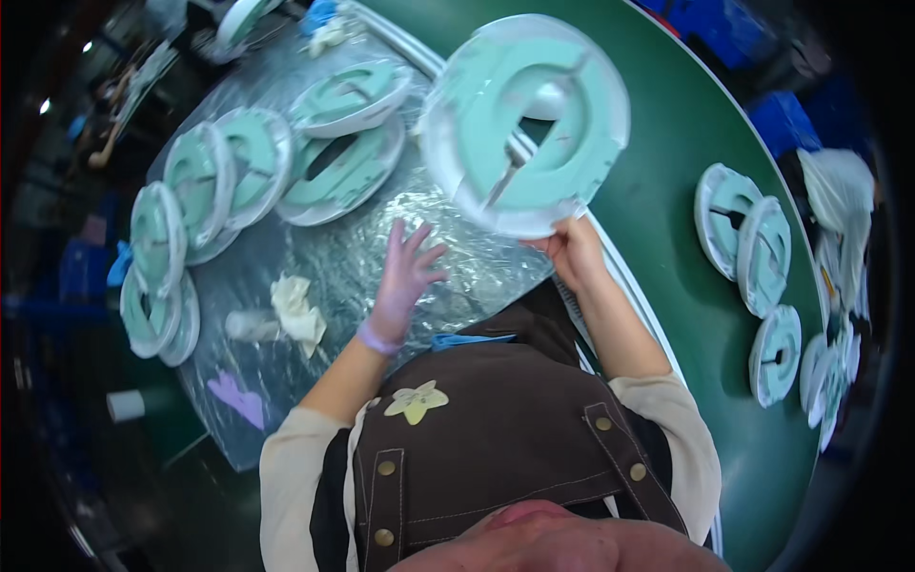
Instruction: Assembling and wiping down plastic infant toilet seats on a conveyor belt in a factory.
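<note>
The disc [481, 119] is in the upper middle of the frame, held up above the film [419, 205] and green table [658, 205], its broad face toward the camera. The right hand [572, 250] is the nearer one — its grip is closed on the lower rim [519, 227], so the disc extends up and slightly left from it. The slot [537, 132] slants from lower left to upper right. The left hand [405, 281], gloved in lilac, is below and left of the disc, apart from it — grip open, empty, fingers spread. Other discs [255, 162] sit at the upper left and right of the frame.
</note>
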`<state>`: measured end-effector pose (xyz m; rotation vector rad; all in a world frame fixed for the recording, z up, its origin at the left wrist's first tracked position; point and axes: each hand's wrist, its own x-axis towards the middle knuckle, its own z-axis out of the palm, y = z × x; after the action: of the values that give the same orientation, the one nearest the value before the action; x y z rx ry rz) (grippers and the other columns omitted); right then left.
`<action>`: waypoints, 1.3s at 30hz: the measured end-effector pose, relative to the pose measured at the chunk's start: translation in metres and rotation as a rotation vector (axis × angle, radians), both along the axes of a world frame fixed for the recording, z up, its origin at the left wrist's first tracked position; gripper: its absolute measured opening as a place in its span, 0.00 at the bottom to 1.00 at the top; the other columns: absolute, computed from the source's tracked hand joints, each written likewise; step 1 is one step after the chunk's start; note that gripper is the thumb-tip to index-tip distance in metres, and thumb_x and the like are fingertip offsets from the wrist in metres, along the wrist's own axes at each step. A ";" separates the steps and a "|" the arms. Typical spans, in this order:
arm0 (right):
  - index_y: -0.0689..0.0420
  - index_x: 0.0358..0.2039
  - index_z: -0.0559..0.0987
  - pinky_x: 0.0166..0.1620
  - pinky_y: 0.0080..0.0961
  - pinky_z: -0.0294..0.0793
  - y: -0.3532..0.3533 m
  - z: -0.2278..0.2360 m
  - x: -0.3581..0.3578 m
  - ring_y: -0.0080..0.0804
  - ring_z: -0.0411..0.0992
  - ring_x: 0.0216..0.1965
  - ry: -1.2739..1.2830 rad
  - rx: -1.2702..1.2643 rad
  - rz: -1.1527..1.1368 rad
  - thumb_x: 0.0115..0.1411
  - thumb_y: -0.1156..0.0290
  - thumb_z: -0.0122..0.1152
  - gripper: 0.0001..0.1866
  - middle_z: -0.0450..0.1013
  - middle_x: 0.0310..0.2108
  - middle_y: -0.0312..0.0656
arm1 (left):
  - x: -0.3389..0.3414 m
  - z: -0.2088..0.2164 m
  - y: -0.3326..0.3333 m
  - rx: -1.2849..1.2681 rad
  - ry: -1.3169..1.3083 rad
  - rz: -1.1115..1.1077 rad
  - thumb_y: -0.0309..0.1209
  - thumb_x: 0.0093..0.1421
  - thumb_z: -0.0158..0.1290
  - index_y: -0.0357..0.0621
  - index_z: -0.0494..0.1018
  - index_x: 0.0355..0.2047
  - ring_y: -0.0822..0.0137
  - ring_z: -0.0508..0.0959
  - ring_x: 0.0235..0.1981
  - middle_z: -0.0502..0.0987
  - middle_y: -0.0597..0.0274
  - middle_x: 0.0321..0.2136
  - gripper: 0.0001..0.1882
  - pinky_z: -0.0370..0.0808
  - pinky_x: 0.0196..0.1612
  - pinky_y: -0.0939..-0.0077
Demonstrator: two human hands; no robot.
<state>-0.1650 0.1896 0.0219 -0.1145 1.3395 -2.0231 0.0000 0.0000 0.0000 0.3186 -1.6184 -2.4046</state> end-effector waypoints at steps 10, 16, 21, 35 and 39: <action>0.62 0.56 0.55 0.48 0.38 0.72 -0.070 0.015 -0.004 0.42 0.69 0.47 0.134 -0.276 0.326 0.63 0.63 0.44 0.25 0.64 0.49 0.52 | -0.033 0.052 -0.108 0.237 0.055 0.443 0.33 0.61 0.44 0.39 0.63 0.46 0.65 0.76 0.32 0.71 0.56 0.40 0.15 0.75 0.27 0.72; 0.53 0.63 0.30 0.53 0.43 0.66 0.025 -0.044 -0.099 0.45 0.66 0.48 -0.310 -0.596 -0.738 0.59 0.64 0.51 0.44 0.62 0.49 0.52 | -0.085 0.056 -0.217 0.237 -0.015 0.707 0.41 0.60 0.47 0.41 0.65 0.46 0.61 0.74 0.38 0.71 0.59 0.38 0.19 0.73 0.40 0.67; 0.57 0.62 0.41 0.55 0.47 0.62 0.105 -0.057 -0.122 0.48 0.61 0.52 -0.186 -0.433 -1.199 0.56 0.61 0.53 0.41 0.50 0.57 0.52 | -0.092 0.063 -0.234 0.181 0.061 0.761 0.40 0.61 0.45 0.37 0.54 0.57 0.58 0.70 0.48 0.62 0.53 0.55 0.29 0.66 0.49 0.68; 0.71 0.44 0.60 0.50 0.49 0.68 0.098 -0.056 -0.063 0.56 0.67 0.46 -0.269 -0.242 -0.980 0.54 0.75 0.38 0.18 0.65 0.42 0.64 | -0.057 0.021 -0.104 -0.311 -0.137 0.261 0.32 0.60 0.45 0.40 0.58 0.55 0.69 0.72 0.39 0.68 0.58 0.48 0.23 0.67 0.40 0.78; 0.71 0.41 0.66 0.41 0.38 0.76 0.076 -0.046 -0.018 0.47 0.73 0.36 -0.377 -0.218 -0.736 0.56 0.74 0.35 0.16 0.72 0.36 0.57 | -0.071 0.030 -0.057 -0.455 -0.107 -0.059 0.32 0.60 0.44 0.39 0.59 0.55 0.69 0.73 0.38 0.67 0.55 0.49 0.23 0.69 0.39 0.78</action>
<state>-0.1834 0.2659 -0.0240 0.7266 0.9884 -2.6096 -0.0715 -0.0573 0.0297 0.3208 -2.1830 -2.0026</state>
